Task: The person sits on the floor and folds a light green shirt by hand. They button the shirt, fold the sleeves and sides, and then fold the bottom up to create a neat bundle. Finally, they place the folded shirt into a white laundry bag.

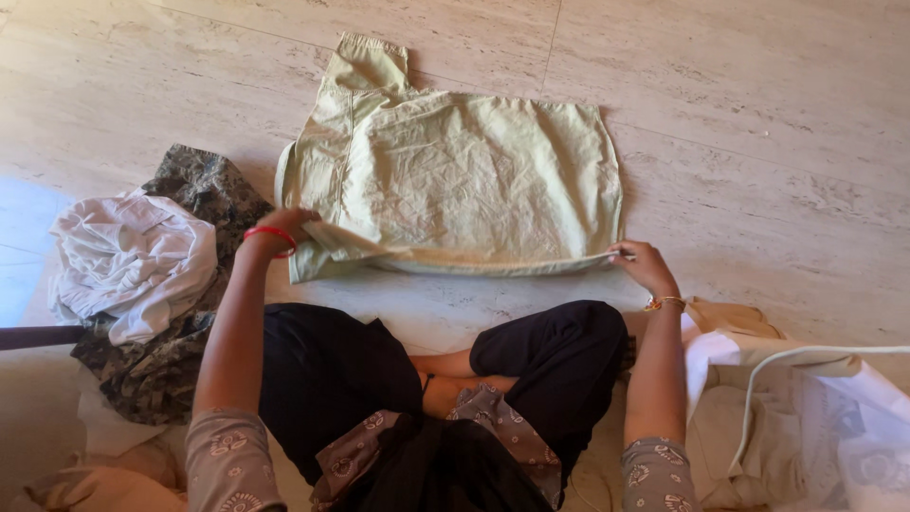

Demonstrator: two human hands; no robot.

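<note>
1. Head view, far left: a heap of clothes lies on the pale stone floor (758, 114), with a crumpled white garment (128, 261) on top of a camouflage-patterned garment (204, 190) that spreads out beneath and behind it. More pale cloth lies at the bottom left corner.
2. Left hand (284, 226): the arm reaches forward from the patterned sleeve, a red bangle (270, 235) at the wrist. The fingers are curled onto the near left corner of the light green garment (455, 180); they seem to pinch the folded edge, though the fingertips are partly hidden by the cloth.
3. Centre: the light green garment lies spread flat on the floor just ahead of the person's crossed legs in black trousers (332, 379). Its near edge is lifted slightly between the two hands, and one sleeve or leg end sticks up at the far left top.
4. Right hand (643, 264): the arm is stretched forward, a gold bangle (665, 303) at the wrist. Finger and thumb are closed on the near right corner of the green garment, holding its hem taut.
5. Far right: a white bag (834, 408) with a pale cord handle lies open on the floor; beige folded cloth (730, 417) shows inside and beside it.
</note>
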